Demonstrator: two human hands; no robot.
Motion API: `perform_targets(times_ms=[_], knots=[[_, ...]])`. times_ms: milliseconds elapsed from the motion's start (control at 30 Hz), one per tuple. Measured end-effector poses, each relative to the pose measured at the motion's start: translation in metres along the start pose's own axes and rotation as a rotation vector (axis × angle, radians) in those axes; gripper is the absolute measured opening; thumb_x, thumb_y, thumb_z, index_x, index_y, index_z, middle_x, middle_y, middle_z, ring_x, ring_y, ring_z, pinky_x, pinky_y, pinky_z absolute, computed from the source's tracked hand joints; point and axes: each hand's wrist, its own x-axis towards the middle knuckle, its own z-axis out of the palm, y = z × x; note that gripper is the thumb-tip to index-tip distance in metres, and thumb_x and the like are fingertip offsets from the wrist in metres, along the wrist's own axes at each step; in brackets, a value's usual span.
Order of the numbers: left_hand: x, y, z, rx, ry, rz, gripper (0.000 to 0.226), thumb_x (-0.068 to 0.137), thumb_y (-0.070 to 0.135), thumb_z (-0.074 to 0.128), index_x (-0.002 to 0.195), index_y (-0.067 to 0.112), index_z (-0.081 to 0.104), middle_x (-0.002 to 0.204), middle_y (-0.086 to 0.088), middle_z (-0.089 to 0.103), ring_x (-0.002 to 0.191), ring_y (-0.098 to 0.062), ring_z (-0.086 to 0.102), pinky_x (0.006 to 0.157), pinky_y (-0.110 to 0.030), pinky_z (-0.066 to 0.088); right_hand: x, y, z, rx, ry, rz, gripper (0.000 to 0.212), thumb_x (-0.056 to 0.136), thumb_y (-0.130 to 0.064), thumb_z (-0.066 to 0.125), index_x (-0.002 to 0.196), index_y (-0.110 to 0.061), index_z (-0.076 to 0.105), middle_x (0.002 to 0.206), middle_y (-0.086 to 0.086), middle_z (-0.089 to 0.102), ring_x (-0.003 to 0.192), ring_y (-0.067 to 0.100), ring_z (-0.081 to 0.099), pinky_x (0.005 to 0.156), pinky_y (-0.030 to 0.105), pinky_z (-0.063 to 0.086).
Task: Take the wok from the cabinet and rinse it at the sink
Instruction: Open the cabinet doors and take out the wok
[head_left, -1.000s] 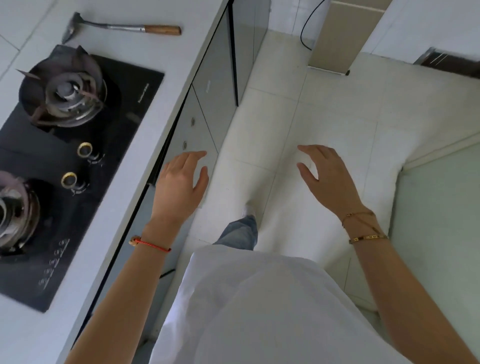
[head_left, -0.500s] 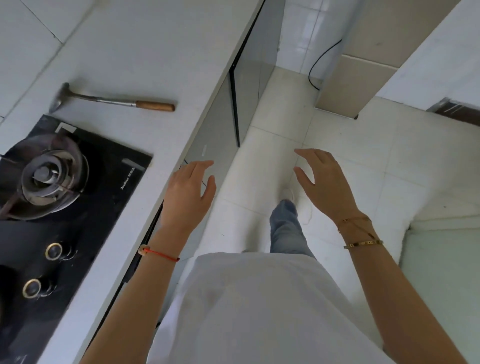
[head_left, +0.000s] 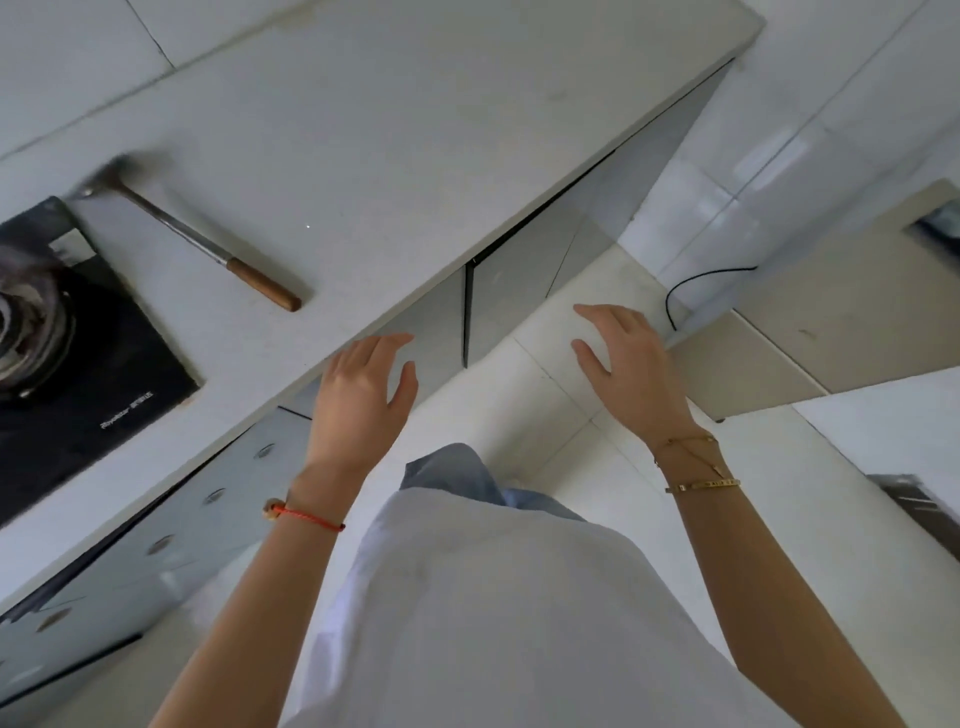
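Here the person's left hand (head_left: 361, 400) and right hand (head_left: 631, 371) hang in the air with relaxed, spread fingers, holding nothing, just in front of the closed grey glossy cabinet doors (head_left: 514, 306) under the pale stone countertop (head_left: 415, 156). The wok cannot be seen. A wooden-handled metal hammer (head_left: 208, 249) lies beside the black glass gas hob (head_left: 78, 364).

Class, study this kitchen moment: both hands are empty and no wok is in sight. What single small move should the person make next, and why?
Probably reach the left hand to the edge of the closed cabinet door just ahead and pull it open. Both it and the right hand are open and hold nothing, no wok shows, and the doors under the countertop look shut.
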Motion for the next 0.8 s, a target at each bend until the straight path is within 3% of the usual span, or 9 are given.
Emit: perform_targets(times_ms=[433, 800], knots=[[0.1, 0.028, 0.045, 0.103, 0.075, -0.265, 0.029, 0.097, 0.018, 0.056, 0.123, 0.01, 0.063, 0.118, -0.008, 0.069, 0.11, -0.028, 0.064, 0.099, -0.042, 0.049, 0.176, 0.053, -0.009, 0.038, -0.186, -0.26, 0.038, 0.099, -0.02, 0.055, 0.136, -0.01, 0.054, 0.13, 0.01, 0.06, 0.122, 0.028, 0.051, 0.103, 0.041, 0.044], [0.122, 0.077, 0.072, 0.137, 0.186, -0.503, 0.029, 0.097, 0.018, 0.055, 0.123, 0.009, 0.063, 0.119, -0.008, 0.068, 0.109, -0.028, 0.064, 0.099, -0.041, 0.048, 0.247, 0.087, -0.021, 0.032, -0.324, -0.478, 0.036, 0.099, -0.02, 0.055, 0.134, -0.012, 0.055, 0.129, 0.006, 0.06, 0.122, 0.025, 0.051, 0.104, 0.039, 0.042]])
